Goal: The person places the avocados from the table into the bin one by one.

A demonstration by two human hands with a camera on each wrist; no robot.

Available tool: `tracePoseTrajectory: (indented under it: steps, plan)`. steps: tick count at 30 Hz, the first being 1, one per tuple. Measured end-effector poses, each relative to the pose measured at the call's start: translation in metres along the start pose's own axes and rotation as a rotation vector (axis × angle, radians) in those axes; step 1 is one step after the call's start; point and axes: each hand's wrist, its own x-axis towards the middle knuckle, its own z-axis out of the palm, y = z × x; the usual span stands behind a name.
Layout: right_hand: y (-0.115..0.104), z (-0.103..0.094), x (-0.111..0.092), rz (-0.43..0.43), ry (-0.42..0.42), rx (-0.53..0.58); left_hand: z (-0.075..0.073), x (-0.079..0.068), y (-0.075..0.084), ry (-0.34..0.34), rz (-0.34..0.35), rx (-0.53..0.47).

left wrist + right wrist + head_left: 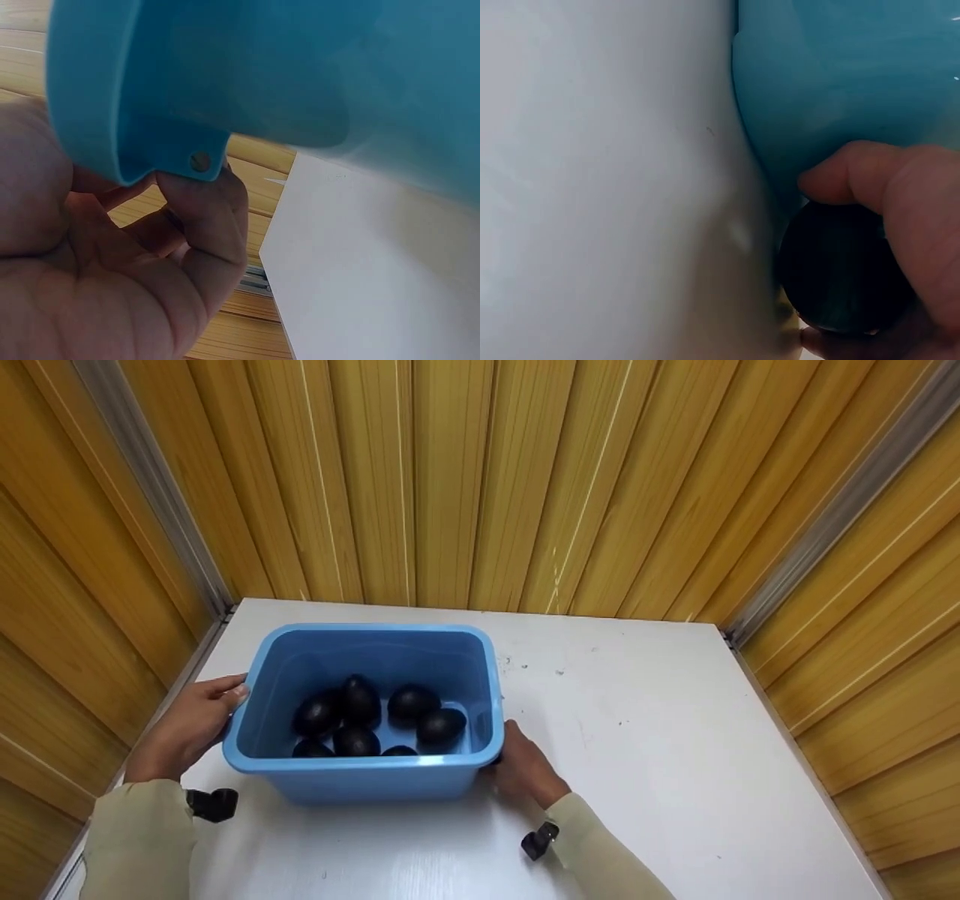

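A blue plastic bin holds several black, egg-shaped, avocado-like fruits. At its left end, my left hand grips the rim, thumb at the edge. Curled fingers show under the rim's holed tab in the left wrist view. My right hand is at the bin's lower right side. In the right wrist view it holds another black avocado-like fruit, thumb over it, right beside the bin's outer wall. The head view mostly hides that fruit.
The bin is over the left part of a white table. Yellow wood-look panels rise behind the table and on both sides. Grey metal posts stand at the back corners. Small marks dot the tabletop.
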Motion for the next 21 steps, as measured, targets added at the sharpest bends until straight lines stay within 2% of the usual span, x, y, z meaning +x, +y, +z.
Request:
tracePoseTrajectory:
  steps: [5,12,21]
  plan:
    - [0.005,-0.004,-0.001,-0.019,0.006,-0.021,0.002,0.000,0.001,0.002,0.009,-0.004]
    - [0.006,-0.013,-0.003,0.003,0.008,0.057,0.001,0.001,0.002,-0.002,-0.008,-0.004]
    - [0.007,-0.026,-0.009,-0.106,0.095,0.075,0.003,0.002,0.002,-0.006,-0.008,-0.002]
